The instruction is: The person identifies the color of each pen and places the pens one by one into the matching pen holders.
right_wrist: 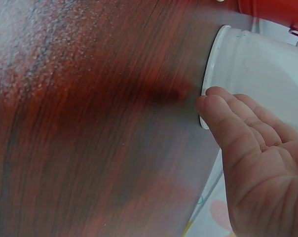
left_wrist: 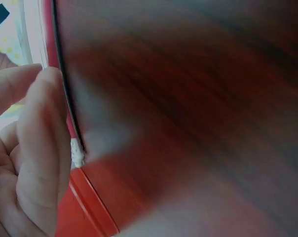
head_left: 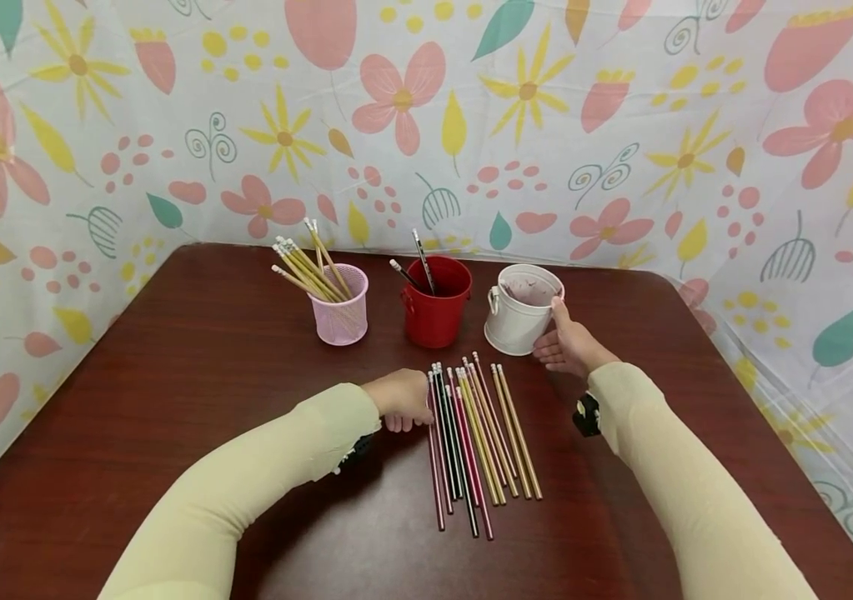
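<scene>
Several pencils (head_left: 464,442) lie side by side on the table, white eraser ends pointing away from me: maroon, black, red and gold. My left hand (head_left: 399,398) is at the left edge of this row, near the eraser ends. Its fingertips (left_wrist: 51,74) come together right at a pencil (left_wrist: 65,94); I cannot tell if they pinch it. My right hand (head_left: 570,343) rests on the white bucket (head_left: 510,332), thumb up at the rim and the other fingers low along its side. Those fingers (right_wrist: 240,116) are extended against the wall near the base in the right wrist view.
A red bucket (head_left: 437,321) with black pencils (head_left: 423,262) stands left of the white one. Further left is a pink mesh cup (head_left: 341,321) full of gold pencils (head_left: 306,265). Behind the dark wooden table (head_left: 133,375) hangs a flowered cloth (head_left: 411,183).
</scene>
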The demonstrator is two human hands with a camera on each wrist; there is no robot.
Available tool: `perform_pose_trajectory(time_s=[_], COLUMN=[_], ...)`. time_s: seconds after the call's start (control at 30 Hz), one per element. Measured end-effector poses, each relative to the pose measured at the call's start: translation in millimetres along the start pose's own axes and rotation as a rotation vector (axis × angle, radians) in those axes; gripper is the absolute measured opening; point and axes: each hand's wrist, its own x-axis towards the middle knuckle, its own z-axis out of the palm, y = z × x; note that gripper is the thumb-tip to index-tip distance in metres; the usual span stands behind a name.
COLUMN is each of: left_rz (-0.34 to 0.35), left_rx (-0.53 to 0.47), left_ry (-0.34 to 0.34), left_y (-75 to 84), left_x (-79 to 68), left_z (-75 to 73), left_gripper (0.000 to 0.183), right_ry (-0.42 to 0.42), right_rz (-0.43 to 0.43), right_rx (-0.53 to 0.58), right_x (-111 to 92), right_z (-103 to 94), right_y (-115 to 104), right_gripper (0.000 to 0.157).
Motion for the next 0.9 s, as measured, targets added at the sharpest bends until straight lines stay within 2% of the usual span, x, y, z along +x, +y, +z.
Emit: perform_pose_trajectory(time_s=[0.17, 0.33, 0.6, 0.73, 0.9], left_rz=[-0.036, -0.077, -0.109, -0.089, -0.033], left_rx=[0.021, 0.011, -0.058, -0.121, -0.308], left_ry=[-0.035, -0.044, -0.05, -0.01, 0.059], left_y=[2.6, 1.6, 1.2, -1.8, -2.8], left_x=[5.1, 7.9, 7.1, 5.7, 1.9], left_z=[4.1, 4.6, 1.2, -2.3, -12.1], left_gripper=[0.034, 0.033, 0.027, 0.026, 0.02], right_ry=[-0.04, 0.007, 0.014, 0.014, 0.021], right_rz=[-0.027, 0.001, 0.015, 0.015, 0.017], right_rx=[0.025, -0.017, -0.016, -0.019, -0.015], right_x=[5, -1, -2, 0, 1], right_z=[-6.0, 2.3, 3.9, 3.4, 2.3], right_y=[6, -1, -3, -2, 0], right_gripper=[0.111, 0.111, 0.106, 0.106, 0.108])
